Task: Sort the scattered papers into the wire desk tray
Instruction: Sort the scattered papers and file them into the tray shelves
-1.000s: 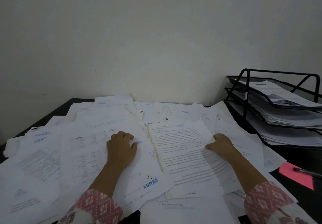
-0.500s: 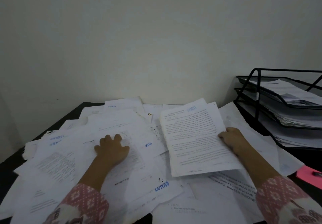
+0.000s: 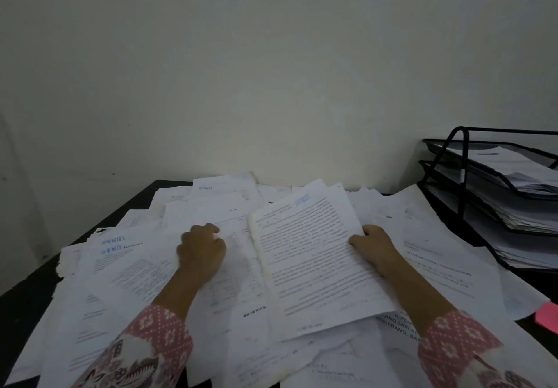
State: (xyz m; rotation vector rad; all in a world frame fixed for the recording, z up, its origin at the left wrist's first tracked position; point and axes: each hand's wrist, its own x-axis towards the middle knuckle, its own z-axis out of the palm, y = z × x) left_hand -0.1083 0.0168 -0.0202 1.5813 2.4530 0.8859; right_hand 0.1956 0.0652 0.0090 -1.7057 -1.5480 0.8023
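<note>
Nearest the camera, two patterned pink sleeves [image 3: 157, 342] reach in from the bottom edge over a thick litter of scattered papers [image 3: 120, 285] that covers almost all of the dark table [image 3: 21, 306].

The left hand [image 3: 201, 253] lies knuckles up on the loose sheets, its fingers curled downward against the paper under it; whether it pinches a sheet or only presses on it cannot be told.

Just to the right of that hand, and between the two hands, sits a printed stack [image 3: 311, 263] of text pages with a blue mark near its far edge. The right hand [image 3: 376, 247] is closed on this stack's right edge, thumb on top and fingers tucked beneath, and the stack's far end is tilted up off the heap.

To the right of the right hand and nearer the camera, a pink note [image 3: 548, 316] shows at the frame's edge on bare table.

Beyond the hands, more sheets spread back to the wall [image 3: 271, 70], some with blue letterheads to the left of the left hand.

Far right of the right hand stands the black wire desk tray [image 3: 462, 158], three tiers high, each tier already carrying papers. It sits well apart from the held stack.
</note>
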